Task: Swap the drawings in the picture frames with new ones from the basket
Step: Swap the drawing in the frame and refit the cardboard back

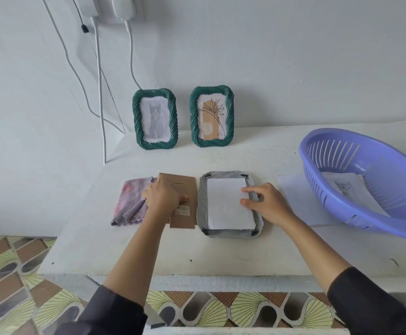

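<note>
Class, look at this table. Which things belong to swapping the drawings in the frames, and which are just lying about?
Belong to the job:
face-down frame
white sheet lying in it
backing board
cat frame
plant frame
purple basket
cat drawing inside the basket

Just lying about:
pink cloth
white cables
wall plugs

Just 1 camera is recording, riding on the person's head and looking forward and down across the white table (pixel 221 252) toward the white wall (pixel 293 56). It is sitting close over the near edge, so both forearms are entering from the bottom, and the left hand (pixel 162 197), gripping a cardboard backing (pixel 187 189), and the right hand (pixel 267 204) are landing near centre. The wide lens is taking in the cat frame (pixel 155 118) and plant frame (pixel 212 116) at the wall, a purple basket (pixel 327 201) cut by the right edge, and patterned floor (pixel 8 274) at lower left.
</note>
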Available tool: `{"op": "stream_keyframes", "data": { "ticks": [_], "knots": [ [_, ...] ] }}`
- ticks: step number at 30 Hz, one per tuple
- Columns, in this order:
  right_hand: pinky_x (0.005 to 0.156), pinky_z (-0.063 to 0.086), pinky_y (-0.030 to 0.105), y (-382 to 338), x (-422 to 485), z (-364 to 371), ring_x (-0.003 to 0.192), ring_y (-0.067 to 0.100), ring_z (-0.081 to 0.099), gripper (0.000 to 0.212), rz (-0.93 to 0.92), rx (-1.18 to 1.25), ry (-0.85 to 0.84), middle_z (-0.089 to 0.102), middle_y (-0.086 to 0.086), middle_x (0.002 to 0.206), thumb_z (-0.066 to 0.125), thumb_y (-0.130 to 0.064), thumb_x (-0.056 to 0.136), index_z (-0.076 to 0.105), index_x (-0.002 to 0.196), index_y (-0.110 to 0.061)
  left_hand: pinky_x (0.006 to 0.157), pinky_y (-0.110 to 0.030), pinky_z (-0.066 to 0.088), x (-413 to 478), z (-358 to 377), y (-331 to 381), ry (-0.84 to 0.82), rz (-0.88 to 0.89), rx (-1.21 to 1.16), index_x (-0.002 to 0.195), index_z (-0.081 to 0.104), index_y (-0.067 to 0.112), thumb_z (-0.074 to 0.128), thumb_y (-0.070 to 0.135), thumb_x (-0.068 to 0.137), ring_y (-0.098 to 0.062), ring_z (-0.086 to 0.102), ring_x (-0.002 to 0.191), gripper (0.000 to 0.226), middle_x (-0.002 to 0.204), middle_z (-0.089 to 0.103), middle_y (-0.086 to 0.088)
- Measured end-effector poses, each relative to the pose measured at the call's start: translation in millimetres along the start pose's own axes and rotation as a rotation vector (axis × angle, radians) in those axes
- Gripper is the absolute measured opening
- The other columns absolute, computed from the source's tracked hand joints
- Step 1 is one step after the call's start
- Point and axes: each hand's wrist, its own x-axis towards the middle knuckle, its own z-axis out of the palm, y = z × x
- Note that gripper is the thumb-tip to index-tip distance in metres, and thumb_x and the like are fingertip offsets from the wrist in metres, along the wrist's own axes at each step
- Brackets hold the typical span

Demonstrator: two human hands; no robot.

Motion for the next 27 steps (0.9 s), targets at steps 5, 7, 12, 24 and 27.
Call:
{"op": "stream_keyframes", "data": {
  "ticks": [5,7,12,24,27],
  "knots": [
    [0.078,0.036,0.027,0.7,0.2,-0.1,0.087,0.016,0.049,0.037,0.002,-0.009,-0.004,0.044,0.001,0.098,0.066,-0.036,0.081,0.061,0.117,-0.03,0.093,-0.033,0.033,1.1,-22.1,-3.6,0.127,0.018,-0.204,0.127,0.041,0.002,0.066,0.007,0.081,-0.032,0.037,0.122,0.052,0.128,0.048,-0.019],
    [0.077,0.036,0.027,0.4,0.4,0.1,0.087,0.016,0.049,0.038,0.002,-0.011,-0.001,0.044,0.001,0.099,0.066,-0.036,0.081,0.061,0.117,-0.029,0.091,-0.031,0.033,-0.1,-30.9,-2.9,0.168,0.02,-0.29,0.133,0.038,0.005,0.062,0.005,0.084,-0.031,0.038,0.122,0.054,0.132,0.043,-0.018],
    [0.081,0.039,0.029,-1.4,-1.6,-0.4,0.088,0.016,0.05,0.036,0.002,-0.022,0.0,0.046,0.001,0.1,0.066,-0.036,0.081,0.062,0.116,-0.029,0.103,-0.037,0.039,-3.8,-38.3,2.4,0.148,0.072,-0.484,0.136,0.042,0.012,0.07,0.012,0.078,-0.028,0.046,0.123,0.065,0.134,0.048,-0.012],
    [0.08,0.036,0.026,-6.6,-7.2,-1.9,0.09,0.016,0.05,0.036,0.023,0.043,0.024,0.047,0.003,0.099,0.066,-0.035,0.082,0.062,0.117,-0.029,0.066,-0.032,0.054,-30.1,-8.3,20.7,-0.219,0.049,-0.799,0.127,0.05,0.013,0.07,-0.001,0.075,-0.031,0.061,0.094,0.057,0.11,0.057,-0.014],
    [0.08,0.034,0.024,-13.4,-13.2,-6.8,0.085,0.008,0.051,0.031,0.013,0.133,0.162,0.049,0.002,0.096,0.061,-0.033,0.086,0.063,0.116,-0.026,0.065,-0.031,0.054,-37.2,5.1,27.2,-0.268,0.062,-0.804,0.127,0.049,0.014,0.07,0.0,0.076,-0.029,0.061,0.09,0.057,0.107,0.057,-0.013]
  ]
}}
